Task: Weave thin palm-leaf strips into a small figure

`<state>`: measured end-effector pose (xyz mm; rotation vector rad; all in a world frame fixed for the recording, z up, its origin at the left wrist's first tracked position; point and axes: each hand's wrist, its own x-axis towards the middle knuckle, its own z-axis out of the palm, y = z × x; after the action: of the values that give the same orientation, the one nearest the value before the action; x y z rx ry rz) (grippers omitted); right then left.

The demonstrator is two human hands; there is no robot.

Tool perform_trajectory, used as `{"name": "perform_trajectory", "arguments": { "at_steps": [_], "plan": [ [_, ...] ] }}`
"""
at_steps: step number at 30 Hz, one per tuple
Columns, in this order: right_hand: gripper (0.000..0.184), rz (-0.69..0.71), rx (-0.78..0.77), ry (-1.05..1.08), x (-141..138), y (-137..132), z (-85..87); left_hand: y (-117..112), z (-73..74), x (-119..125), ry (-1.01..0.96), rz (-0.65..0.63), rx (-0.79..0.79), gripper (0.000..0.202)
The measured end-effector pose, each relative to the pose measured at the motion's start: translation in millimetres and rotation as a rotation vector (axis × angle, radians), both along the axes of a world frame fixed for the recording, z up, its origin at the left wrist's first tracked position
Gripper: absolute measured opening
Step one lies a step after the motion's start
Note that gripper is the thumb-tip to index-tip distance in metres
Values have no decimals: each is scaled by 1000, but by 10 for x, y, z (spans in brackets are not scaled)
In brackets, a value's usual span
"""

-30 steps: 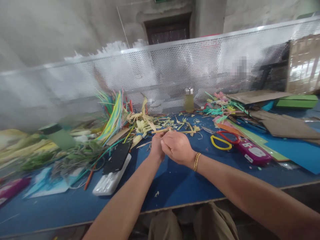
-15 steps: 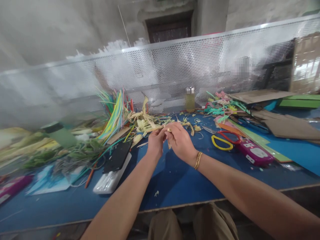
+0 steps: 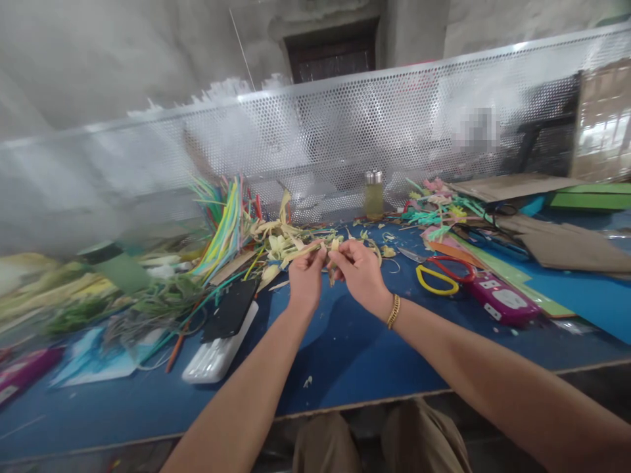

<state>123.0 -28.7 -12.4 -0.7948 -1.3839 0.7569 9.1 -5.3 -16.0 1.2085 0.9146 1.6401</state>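
Note:
Above the middle of the blue tabletop, my left hand is closed in a pinch, thumb against forefinger. Close beside it my right hand, with a gold bracelet at the wrist, pinches too. A pale yellow strip, thin and papery, shows between the fingertips of both hands; its lower end hangs below the right fingers. Fingers cover much of it. Just behind the hands lies a heap of similar pale yellow, petal-like pieces.
Scissors with red and yellow handles and a purple box lie to the right. A black phone rests on a white case at left, near bundled coloured stems. Behind stand a jar and a perforated metal screen.
My right hand has turned and its fingers have opened out slightly from the left hand. More of the pale yellow strip now shows between them.

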Motion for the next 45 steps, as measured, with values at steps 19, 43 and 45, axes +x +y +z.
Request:
{"name": "perform_trajectory", "arguments": {
  "at_steps": [19,43,45],
  "plan": [
    [16,115,-401,242,-2,72,42,-88,59,2,279,58,228,16],
    [14,43,-472,76,-4,93,41,-121,82,25,311,59,115,17],
    [14,36,-467,47,-11,101,18,-116,70,32,290,54,89,16]
  ]
}}
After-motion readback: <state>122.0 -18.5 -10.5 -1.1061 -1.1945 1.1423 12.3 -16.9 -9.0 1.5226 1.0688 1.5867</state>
